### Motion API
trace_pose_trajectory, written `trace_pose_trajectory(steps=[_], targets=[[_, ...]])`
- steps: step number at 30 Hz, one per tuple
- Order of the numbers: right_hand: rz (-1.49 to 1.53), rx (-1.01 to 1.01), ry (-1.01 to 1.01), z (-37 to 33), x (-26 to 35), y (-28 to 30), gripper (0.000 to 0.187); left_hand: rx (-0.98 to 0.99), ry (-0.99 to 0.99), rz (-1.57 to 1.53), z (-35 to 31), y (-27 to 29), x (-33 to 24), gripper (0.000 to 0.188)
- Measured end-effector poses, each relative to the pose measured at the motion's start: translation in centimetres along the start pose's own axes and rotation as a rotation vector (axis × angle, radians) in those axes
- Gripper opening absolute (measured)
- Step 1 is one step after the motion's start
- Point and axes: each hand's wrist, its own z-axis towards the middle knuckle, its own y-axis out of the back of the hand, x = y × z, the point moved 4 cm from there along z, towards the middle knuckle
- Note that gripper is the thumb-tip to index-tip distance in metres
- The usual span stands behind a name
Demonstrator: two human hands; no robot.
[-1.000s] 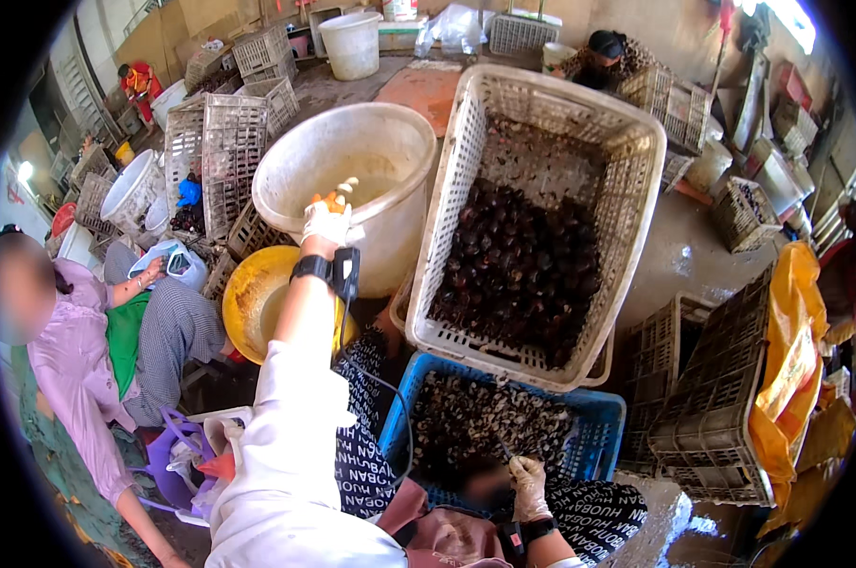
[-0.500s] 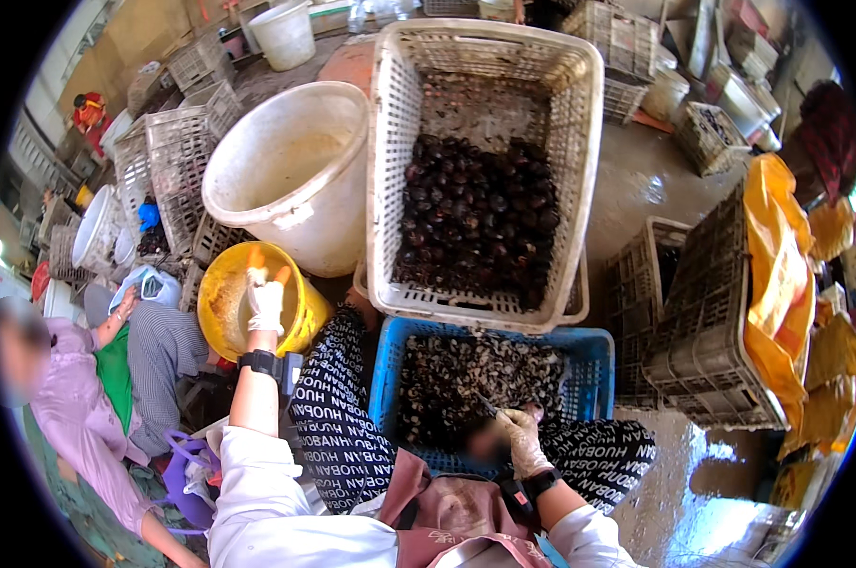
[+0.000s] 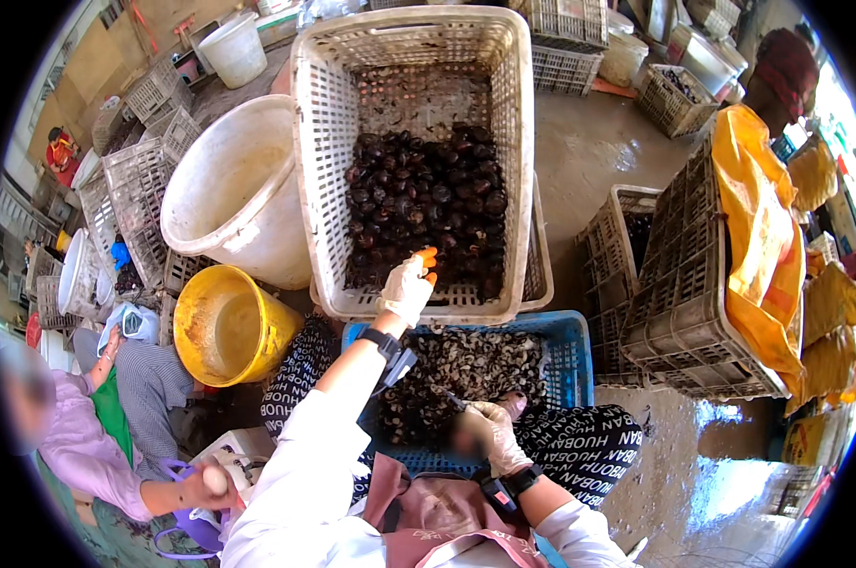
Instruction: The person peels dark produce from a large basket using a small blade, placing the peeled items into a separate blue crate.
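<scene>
My left hand (image 3: 409, 288), in a pale glove with orange fingertips, reaches over the front of a white crate (image 3: 521, 170). Its fingers are stretched toward a heap of dark, round shellfish (image 3: 428, 194), and nothing shows in them. Below, my right hand (image 3: 492, 434), also gloved, is closed round a slim pointed tool (image 3: 453, 400), probably a small knife; its handle is hidden in the palm. That hand hovers over the near right part of a blue crate (image 3: 572, 360), which holds many shells and pale pieces (image 3: 485, 363).
Left of the white crate stand a yellow bucket (image 3: 278, 327) and a big white tub (image 3: 257, 227). A person (image 3: 97, 426) in pink sits at the left, a round pale thing in one hand. Stacked crates (image 3: 674, 284) with an orange sheet (image 3: 754, 251) rise on the right, beside wet floor.
My left hand has moved right from above the yellow bucket to the shellfish in the white crate. My right hand keeps its tool. The view has shifted, and the neighbour's near hand has come up.
</scene>
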Motion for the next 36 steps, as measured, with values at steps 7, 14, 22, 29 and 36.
trace_pose_trajectory(steps=[7, 14, 22, 29, 36], targets=[[0.093, 0.066, -0.053, -0.1, 0.9, -0.7, 0.024, 0.027, -0.023, 0.634, 3.2, -3.6, 2.3, 0.041], [-0.022, -0.101, 0.090, -2.0, 4.0, -2.5, 0.022, -0.037, 0.360, -0.510, -2.4, 0.2, -0.2, 0.049], [0.207, -0.165, 0.308, -3.1, 5.4, -0.8, 0.020, 0.265, 0.604, -1.773, -9.9, -1.7, -8.0, 0.047], [-0.106, -0.070, 0.429, -3.9, 9.8, -1.9, 0.015, 0.265, 0.509, -1.248, -15.6, 2.9, -9.5, 0.050], [-0.262, -0.076, 0.495, -4.1, 9.9, -1.6, 0.022, 0.248, 0.357, -0.887, -19.2, 4.6, -9.8, 0.052]])
